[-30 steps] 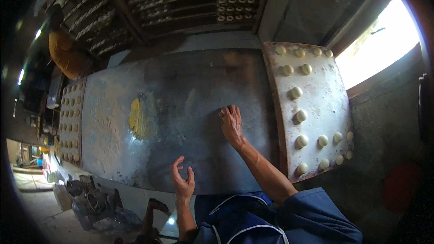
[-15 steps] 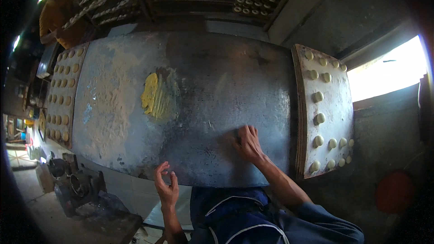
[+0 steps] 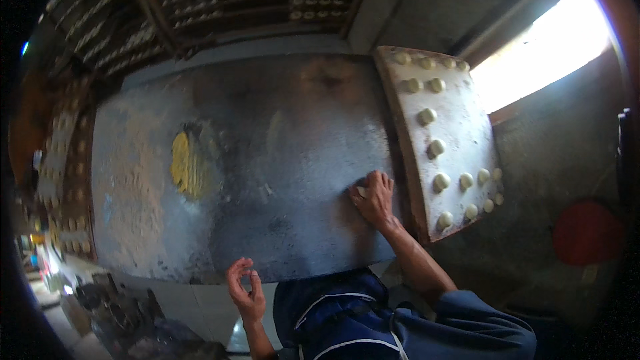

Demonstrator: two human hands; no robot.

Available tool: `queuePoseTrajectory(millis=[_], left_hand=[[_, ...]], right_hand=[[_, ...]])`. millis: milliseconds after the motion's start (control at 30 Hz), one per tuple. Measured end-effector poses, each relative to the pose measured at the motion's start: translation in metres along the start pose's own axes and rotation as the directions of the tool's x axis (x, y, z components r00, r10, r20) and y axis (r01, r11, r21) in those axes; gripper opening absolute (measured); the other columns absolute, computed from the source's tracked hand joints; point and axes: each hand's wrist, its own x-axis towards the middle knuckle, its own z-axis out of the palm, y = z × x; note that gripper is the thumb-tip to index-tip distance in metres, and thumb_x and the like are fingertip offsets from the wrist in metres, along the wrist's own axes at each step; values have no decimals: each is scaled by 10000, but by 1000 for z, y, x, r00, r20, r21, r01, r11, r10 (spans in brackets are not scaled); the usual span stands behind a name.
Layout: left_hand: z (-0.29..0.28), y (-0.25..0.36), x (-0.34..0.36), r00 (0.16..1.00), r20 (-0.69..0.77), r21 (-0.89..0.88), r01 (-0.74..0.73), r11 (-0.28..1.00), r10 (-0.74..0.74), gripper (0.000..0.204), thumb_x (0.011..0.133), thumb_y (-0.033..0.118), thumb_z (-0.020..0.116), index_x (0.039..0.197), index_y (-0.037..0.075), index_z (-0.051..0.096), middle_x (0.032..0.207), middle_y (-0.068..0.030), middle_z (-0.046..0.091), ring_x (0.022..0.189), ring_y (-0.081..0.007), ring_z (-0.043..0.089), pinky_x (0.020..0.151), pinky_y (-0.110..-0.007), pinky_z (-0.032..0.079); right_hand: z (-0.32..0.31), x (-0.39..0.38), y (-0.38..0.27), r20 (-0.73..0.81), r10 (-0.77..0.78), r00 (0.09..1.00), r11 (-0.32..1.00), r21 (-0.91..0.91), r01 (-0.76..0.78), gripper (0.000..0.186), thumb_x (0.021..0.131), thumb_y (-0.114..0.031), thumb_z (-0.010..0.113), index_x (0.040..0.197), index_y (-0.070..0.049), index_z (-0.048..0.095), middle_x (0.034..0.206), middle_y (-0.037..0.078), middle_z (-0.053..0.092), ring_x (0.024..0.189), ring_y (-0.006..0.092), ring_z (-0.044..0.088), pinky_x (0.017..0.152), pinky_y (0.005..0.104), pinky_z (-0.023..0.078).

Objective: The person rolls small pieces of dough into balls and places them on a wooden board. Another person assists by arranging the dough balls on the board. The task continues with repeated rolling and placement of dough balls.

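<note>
My right hand (image 3: 375,199) rests low over the right part of the dark worktable (image 3: 300,160), its fingers curled in. A small pale piece of dough (image 3: 362,192) shows between the thumb and fingers; most of it is hidden. At the table's near edge, my left hand (image 3: 245,288) hovers palm inward, with thumb and bent fingers apart and nothing in them. To the right of my right hand lies a floured board (image 3: 460,140) bearing several round pale dough balls (image 3: 437,148).
A smear of yellow paste (image 3: 183,163) lies left of centre on the table. More boards of dough pieces (image 3: 73,180) stand at the left edge, blurred. Racks (image 3: 233,0) with rows of pieces rise behind. A dark machine (image 3: 117,310) sits lower left; a bright window is upper right.
The view has swung to the right, so the table and boards sit further left. My right hand has come nearer the right-hand board, and a pale bit now shows in it. My left hand keeps its pose.
</note>
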Motion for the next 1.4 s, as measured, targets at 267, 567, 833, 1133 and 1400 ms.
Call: queuePoseTrajectory(millis=[267, 567, 833, 1133, 1400], left_hand=[[91, 116, 43, 798, 542, 28, -329, 944, 262, 464, 1096, 406, 458, 1130, -18, 645, 1051, -228, 679, 949, -386, 662, 837, -419, 523], [107, 171, -18, 408, 908, 189, -194, 963, -96, 542, 1111, 455, 387, 1057, -37, 607, 902, -304, 672, 836, -512, 661, 706, -507, 517], [97, 174, -50, 621, 748, 221, -567, 794, 235, 295, 1071, 304, 518, 924, 55, 578, 713, -173, 600, 714, -410, 629, 659, -492, 497], [148, 183, -28, 771, 291, -329, -475, 816, 566, 489, 1021, 63, 495, 1506, 12, 453, 1554, -202, 457, 1489, -346, 364, 1228, -501, 226], [2, 35, 48, 960, -161, 209, -193, 959, 228, 630, 1094, 418, 400, 1609, 68, 309, 1653, -139, 344, 1561, -323, 247, 1270, -522, 116]], right_hand=[[-104, -1, -115, 167, -351, 921, 862, 443, 248, 1182, 705, -322, 907, 1622, -73, 204, 1632, 223, 290, 1546, 432, 221, 1253, 601, 151], [-159, -16, -79, 366, -632, 683, 716, 613, 334, 1458, 496, -102, 860, 1666, -161, -8, 1687, 194, 211, 1565, 418, 187, 1280, 633, 55], [-165, -13, -67, 233, -728, 645, 345, 937, 50, 1041, 653, -188, 902, 1549, -94, 380, 1524, 177, 493, 1407, 352, 472, 1175, 527, 357], [-107, -36, -95, 320, -86, 944, -72, 943, -326, 761, 1079, -608, 320, 1348, 45, 605, 1412, 212, 601, 1318, 315, 555, 1083, 457, 446], [-117, -90, -261, 257, -504, 825, -113, 927, -357, 888, 1034, -703, 313, 1586, -8, 351, 1674, 183, 282, 1574, 301, 181, 1261, 486, 149]])
